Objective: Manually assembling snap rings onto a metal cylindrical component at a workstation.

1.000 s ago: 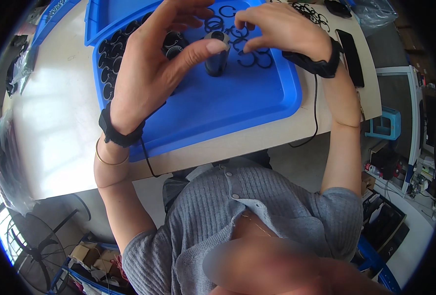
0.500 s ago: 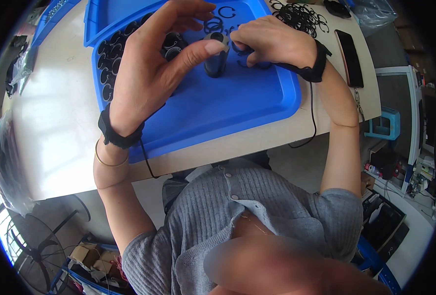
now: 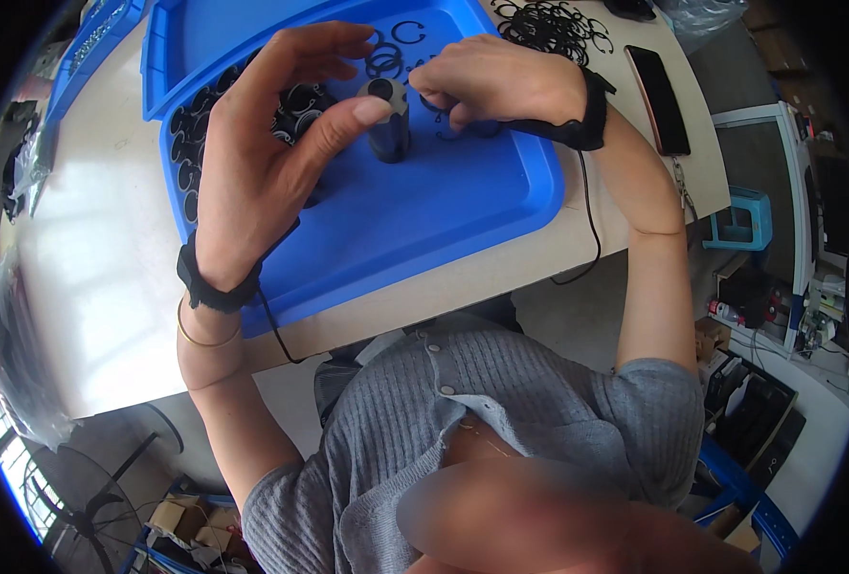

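Observation:
A dark grey metal sleeve [image 3: 390, 142] stands upright in a blue tray [image 3: 424, 225], its hollow top facing up. My left hand [image 3: 257, 158] is over the tray on the sleeve's left side, fingers spread and thumb tip at its upper edge; whether the thumb touches cannot be told. To the right of the sleeve, my right hand [image 3: 506, 84] is closed with curled fingers; what they grip, if anything, is hidden. Black rings [image 3: 383, 63] and an open retaining ring [image 3: 408, 33] lie behind the sleeve. Several dark cylindrical parts [image 3: 190, 148] line the tray's left side, partly covered by my left hand.
A heap of black retaining rings [image 3: 549, 36] lies on the table [image 3: 99, 277] beyond the tray. At the right are a phone [image 3: 659, 100] and a blue stool [image 3: 742, 218]. Cables hang from both black wristbands. A blue bin [image 3: 89, 48] stands at the far left.
The whole view has shifted, so tray and hands appear farther left and slightly lower. Both hands keep nearly the same pose around the sleeve.

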A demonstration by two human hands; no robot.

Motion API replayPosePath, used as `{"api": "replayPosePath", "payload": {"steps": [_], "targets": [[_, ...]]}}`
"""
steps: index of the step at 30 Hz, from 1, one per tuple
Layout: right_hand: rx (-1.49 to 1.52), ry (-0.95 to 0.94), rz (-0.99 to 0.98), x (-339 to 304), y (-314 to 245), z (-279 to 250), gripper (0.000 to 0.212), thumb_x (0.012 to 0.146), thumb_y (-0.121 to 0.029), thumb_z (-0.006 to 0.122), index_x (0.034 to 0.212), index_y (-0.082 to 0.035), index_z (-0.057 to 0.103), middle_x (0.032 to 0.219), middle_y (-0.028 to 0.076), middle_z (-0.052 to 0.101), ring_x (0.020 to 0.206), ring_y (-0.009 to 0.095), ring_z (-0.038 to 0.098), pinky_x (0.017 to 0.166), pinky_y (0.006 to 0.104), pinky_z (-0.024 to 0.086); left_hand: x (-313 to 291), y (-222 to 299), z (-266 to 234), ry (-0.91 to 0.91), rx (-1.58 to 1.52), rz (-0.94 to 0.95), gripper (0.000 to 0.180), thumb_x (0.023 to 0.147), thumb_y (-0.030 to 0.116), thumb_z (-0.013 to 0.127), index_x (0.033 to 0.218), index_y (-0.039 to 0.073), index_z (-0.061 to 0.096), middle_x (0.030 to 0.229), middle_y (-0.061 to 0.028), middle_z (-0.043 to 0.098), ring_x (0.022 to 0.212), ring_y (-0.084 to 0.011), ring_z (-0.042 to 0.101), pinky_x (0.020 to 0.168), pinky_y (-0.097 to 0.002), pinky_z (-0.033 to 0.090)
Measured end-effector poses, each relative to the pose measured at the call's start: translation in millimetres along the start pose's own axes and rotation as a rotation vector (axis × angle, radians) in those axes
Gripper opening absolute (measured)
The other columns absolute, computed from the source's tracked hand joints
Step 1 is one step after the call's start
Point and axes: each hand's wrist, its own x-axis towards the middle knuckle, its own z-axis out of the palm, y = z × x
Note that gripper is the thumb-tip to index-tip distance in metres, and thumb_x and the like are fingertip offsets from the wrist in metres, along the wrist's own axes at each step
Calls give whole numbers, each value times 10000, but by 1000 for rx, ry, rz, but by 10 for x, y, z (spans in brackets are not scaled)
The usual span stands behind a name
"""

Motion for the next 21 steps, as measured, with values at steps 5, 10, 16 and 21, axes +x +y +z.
{"api": "replayPosePath", "payload": {"steps": [5,10,16,21], "targets": [[-102,-16,91,2,-172,-369,295,773,-27,770,989,-54,571,849,92,619,801,303,674,692,436,488,-4,-7,-19,27,-26,11,388,959,163,733,1279,-24,619,1229,-122,702,1106,-192,658,1008,-339,501],[263,275,30,-198,-366,-682,174,919,-118,752,987,-4,641,860,77,692,754,157,672,682,291,533,16,-30,-28,130,-72,69,290,897,70,777,1160,-5,680,1103,-62,745,951,-146,689,886,-283,535],[659,443,-150,-206,-499,-573,128,947,-63,745,999,-11,641,874,13,662,744,57,630,670,218,532,-19,16,-73,82,-46,13,215,961,-13,685,1171,-47,653,1165,-128,718,1056,-167,660,985,-312,509],[424,647,-369,-269,-623,-468,128,909,-48,781,967,-21,670,903,41,712,726,78,645,646,241,521,-4,25,-19,166,-234,85,251,916,77,772,1143,-2,700,1026,-46,746,901,-109,673,837,-247,527]]}}
